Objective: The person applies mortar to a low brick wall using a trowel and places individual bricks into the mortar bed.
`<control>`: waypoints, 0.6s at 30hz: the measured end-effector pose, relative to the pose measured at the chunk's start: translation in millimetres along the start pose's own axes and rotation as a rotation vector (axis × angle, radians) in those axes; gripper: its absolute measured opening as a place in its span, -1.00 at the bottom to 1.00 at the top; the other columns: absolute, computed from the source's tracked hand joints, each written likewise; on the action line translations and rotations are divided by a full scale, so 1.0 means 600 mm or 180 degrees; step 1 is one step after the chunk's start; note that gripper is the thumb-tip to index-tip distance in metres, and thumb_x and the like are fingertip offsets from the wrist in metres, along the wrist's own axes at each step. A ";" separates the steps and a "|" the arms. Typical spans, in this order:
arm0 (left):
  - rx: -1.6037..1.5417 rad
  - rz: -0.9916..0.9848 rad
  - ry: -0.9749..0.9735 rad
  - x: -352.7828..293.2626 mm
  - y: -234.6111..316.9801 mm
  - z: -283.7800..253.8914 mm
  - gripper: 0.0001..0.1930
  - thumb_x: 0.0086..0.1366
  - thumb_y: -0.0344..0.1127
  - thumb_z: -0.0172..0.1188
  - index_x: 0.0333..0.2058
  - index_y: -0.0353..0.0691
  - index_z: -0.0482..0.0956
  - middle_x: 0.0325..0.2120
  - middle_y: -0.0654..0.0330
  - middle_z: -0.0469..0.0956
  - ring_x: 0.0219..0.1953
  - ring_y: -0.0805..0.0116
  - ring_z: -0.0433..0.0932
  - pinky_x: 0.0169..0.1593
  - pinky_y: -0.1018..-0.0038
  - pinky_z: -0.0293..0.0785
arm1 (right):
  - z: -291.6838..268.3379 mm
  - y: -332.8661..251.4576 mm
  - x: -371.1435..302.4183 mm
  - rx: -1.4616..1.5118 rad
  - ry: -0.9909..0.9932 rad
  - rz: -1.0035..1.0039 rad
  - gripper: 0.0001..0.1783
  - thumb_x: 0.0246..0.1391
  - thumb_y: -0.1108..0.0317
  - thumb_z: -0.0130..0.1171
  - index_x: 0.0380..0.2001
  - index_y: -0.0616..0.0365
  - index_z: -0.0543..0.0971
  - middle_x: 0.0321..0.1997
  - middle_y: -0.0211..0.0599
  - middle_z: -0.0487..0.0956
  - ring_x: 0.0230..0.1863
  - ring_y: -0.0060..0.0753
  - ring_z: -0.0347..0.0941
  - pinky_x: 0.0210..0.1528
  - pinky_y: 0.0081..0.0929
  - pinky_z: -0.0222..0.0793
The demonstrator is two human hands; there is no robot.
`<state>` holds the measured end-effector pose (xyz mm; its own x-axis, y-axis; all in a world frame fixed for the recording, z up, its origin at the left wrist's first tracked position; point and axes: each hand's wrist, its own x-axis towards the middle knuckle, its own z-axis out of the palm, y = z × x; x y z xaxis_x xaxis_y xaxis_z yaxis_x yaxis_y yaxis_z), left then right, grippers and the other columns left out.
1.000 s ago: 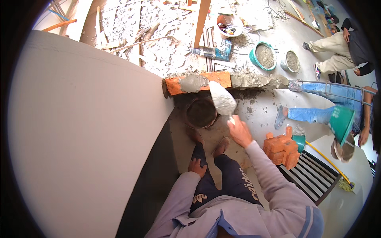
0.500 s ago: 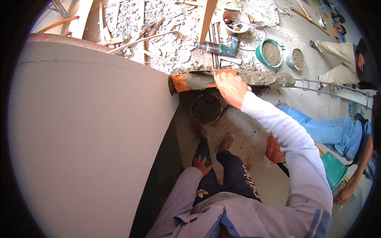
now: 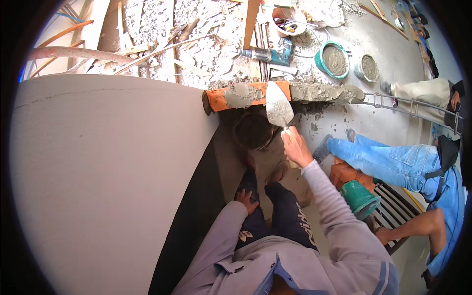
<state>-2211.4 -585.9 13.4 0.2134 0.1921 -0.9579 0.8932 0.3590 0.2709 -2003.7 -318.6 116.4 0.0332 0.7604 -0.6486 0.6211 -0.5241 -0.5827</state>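
My right hand point(image 3: 296, 147) grips the handle of a mortar trowel point(image 3: 279, 105), its pale, mortar-smeared blade pointing away from me. The blade's tip overlaps the near face of an orange brick course point(image 3: 216, 100); whether it touches cannot be told. Grey mortar point(image 3: 243, 94) is spread over part of the brick, and a thicker, rough band of mortar point(image 3: 327, 93) runs on to the right. My left hand point(image 3: 247, 200) rests on my left leg with its fingers spread, holding nothing. Below the wall a dark round bucket point(image 3: 253, 130) sits in shadow.
A large pale panel point(image 3: 108, 172) fills the left side. Beyond the wall lie rubble, a blue power drill point(image 3: 281, 53), a tool bucket point(image 3: 289, 22) and a green mortar tub point(image 3: 332, 60). Steel bars point(image 3: 413, 104) extend right. A person in blue point(image 3: 393, 160) leans near a green bucket point(image 3: 360, 198) and bricks point(image 3: 346, 173).
My right hand has drawn back toward me from the wall top, bringing the trowel blade into full view. The person in blue has come closer, and the green bucket has moved left.
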 end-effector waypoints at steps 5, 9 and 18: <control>0.0143 -0.0030 -0.0077 0.003 0.043 -0.023 -0.16 0.18 0.22 0.08 0.37 0.06 0.07 0.43 0.07 -0.21 0.45 -0.09 -0.23 0.44 0.10 -0.16 | 0.129 -0.041 -0.003 0.1778 -0.0734 0.0317 -0.73 0.30 0.07 -0.10 -0.24 0.05 0.28 -0.55 -0.33 0.40 -0.66 -0.48 0.38 -0.71 -0.39 0.34; 0.0384 -0.0001 -0.0159 0.006 0.011 -0.002 -0.14 0.17 0.26 0.09 0.37 0.02 0.09 0.42 -0.02 -0.16 0.43 -0.13 -0.18 0.45 0.16 -0.18 | 0.166 -0.046 0.026 0.0727 -0.0511 -0.0639 -0.69 0.29 0.12 -0.08 -0.22 0.18 0.30 -0.41 0.10 0.54 -0.38 0.21 0.54 -0.38 0.01 0.47; 0.0157 0.0056 0.0027 0.000 0.013 0.023 -0.18 0.17 0.19 0.13 0.34 -0.02 0.17 0.41 -0.04 -0.12 0.42 -0.12 -0.15 0.44 0.17 -0.15 | -0.087 -0.082 0.010 -0.2229 0.1251 -0.1931 -0.73 0.13 0.36 0.00 -0.09 0.15 0.43 -0.21 -0.08 0.51 -0.26 -0.02 0.53 -0.30 -0.10 0.46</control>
<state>-2199.0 -595.9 14.0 0.2260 0.2057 -0.9522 0.9078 0.3100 0.2824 -1993.1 -268.1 166.6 -0.2642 0.9628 -0.0566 0.9350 0.2413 -0.2598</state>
